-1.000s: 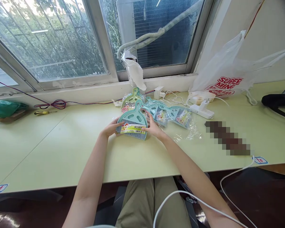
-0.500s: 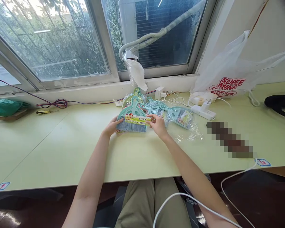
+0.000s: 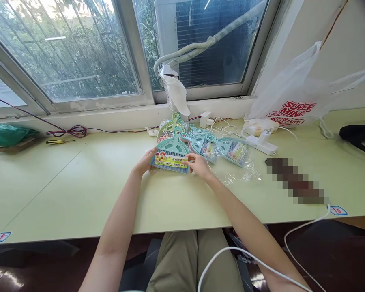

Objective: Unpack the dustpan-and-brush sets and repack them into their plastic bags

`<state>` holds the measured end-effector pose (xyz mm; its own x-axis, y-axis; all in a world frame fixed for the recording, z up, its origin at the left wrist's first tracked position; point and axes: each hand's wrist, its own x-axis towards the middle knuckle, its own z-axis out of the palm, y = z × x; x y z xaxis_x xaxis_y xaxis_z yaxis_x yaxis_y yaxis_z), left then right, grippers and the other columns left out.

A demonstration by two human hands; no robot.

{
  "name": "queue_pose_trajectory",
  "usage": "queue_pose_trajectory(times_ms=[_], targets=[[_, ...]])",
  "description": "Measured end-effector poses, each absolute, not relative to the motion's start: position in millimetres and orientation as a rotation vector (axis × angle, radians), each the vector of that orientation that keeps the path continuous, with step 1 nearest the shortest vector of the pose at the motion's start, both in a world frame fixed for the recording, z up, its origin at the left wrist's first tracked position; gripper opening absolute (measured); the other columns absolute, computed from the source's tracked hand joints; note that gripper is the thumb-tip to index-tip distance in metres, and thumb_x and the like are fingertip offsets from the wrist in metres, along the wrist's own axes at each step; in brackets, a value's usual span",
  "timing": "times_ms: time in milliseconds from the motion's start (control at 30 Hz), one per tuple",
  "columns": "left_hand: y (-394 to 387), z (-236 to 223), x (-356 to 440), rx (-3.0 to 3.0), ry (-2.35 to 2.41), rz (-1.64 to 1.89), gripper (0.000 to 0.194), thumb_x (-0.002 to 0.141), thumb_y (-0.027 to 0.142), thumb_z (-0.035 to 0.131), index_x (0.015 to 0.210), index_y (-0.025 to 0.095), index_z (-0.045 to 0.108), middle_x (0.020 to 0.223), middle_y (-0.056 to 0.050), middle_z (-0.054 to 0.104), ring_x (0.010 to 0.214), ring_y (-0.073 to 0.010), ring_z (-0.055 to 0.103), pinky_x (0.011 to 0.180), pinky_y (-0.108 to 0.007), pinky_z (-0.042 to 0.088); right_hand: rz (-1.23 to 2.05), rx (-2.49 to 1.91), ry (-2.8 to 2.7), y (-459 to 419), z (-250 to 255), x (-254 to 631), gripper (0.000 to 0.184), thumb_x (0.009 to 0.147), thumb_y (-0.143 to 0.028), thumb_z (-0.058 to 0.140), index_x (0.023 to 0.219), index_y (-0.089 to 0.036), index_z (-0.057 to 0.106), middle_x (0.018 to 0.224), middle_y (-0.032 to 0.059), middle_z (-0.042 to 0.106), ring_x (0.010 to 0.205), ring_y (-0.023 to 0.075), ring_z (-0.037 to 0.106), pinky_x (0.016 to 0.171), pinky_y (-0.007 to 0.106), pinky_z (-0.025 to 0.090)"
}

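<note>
Both my hands hold a teal mini brush and dustpan set (image 3: pixel 171 149) with a yellow paper label just above the pale green table (image 3: pixel 79 190). My left hand (image 3: pixel 146 162) grips its left edge with fingers curled. On its right lower edge my right hand (image 3: pixel 197 165) pinches the label and bristles. Behind the set lie several more wrapped teal and green sets (image 3: pixel 213 146) in clear plastic.
A white plastic bag (image 3: pixel 292 93) with red print leans against the wall at the right. A white power strip (image 3: pixel 260 144) and cables lie near it. A yellow screwdriver (image 3: pixel 56 142) and coiled wires rest at the left by the window sill. A black object (image 3: pixel 357 134) sits far right.
The set tilted up half a second ago and has now come back lower and flatter. My right hand slid from its upper right edge down to the label.
</note>
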<state>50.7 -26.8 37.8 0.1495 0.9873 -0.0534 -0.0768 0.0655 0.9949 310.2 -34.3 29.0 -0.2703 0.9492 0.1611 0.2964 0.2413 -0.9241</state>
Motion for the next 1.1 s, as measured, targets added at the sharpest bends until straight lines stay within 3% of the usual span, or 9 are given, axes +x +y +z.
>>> queue_pose_trajectory(times_ms=[233,400,567,800,1100], targets=[[-28.9,41.0,52.9,1.207,1.133,1.072,0.061,0.072,0.06,0.071,0.112,0.015,0.059,0.104,-0.013,0.071,0.083,-0.0223,0.07,0.07,-0.03,0.057,0.834,-1.301,-1.722,-33.8,23.0,305.2,0.026,0.073,-0.046,0.07,0.086,-0.023,0.068,0.077,0.0014,0.073,0.074,0.0199,0.068,0.069,0.031,0.049],[-30.2,43.5,54.1,1.23,1.172,1.05,0.057,0.069,0.051,0.077,0.113,0.018,0.061,0.103,-0.01,0.071,0.083,-0.021,0.069,0.067,-0.027,0.056,0.807,-1.349,-1.739,-35.2,25.1,305.5,0.023,0.076,-0.043,0.07,0.088,-0.024,0.067,0.079,0.0012,0.074,0.074,0.0205,0.068,0.067,0.031,0.048],[-33.1,48.8,56.8,1.287,1.145,1.024,0.057,0.063,0.039,0.083,0.111,0.017,0.062,0.101,-0.009,0.071,0.085,-0.022,0.069,0.07,-0.028,0.055,0.506,-1.408,-1.948,-42.4,29.1,302.2,0.015,0.083,-0.039,0.066,0.093,-0.028,0.067,0.077,0.0013,0.073,0.076,0.0227,0.067,0.064,0.031,0.046],[-34.2,49.4,57.0,1.289,1.124,1.022,0.059,0.063,0.036,0.083,0.113,0.017,0.061,0.109,-0.011,0.07,0.09,-0.0232,0.068,0.073,-0.03,0.055,0.468,-1.481,-1.971,-47.6,35.5,300.3,0.013,0.087,-0.038,0.061,0.087,-0.026,0.064,0.067,0.0018,0.071,0.075,0.024,0.066,0.061,0.03,0.041],[-32.7,46.8,55.7,1.256,1.167,1.013,0.059,0.062,0.035,0.084,0.113,0.018,0.06,0.107,-0.01,0.071,0.09,-0.0239,0.069,0.072,-0.031,0.058,0.322,-1.576,-2.084,-51.3,41.2,301.5,0.019,0.083,-0.043,0.064,0.078,-0.024,0.064,0.071,0.0023,0.068,0.07,0.0198,0.063,0.058,0.026,0.035]])
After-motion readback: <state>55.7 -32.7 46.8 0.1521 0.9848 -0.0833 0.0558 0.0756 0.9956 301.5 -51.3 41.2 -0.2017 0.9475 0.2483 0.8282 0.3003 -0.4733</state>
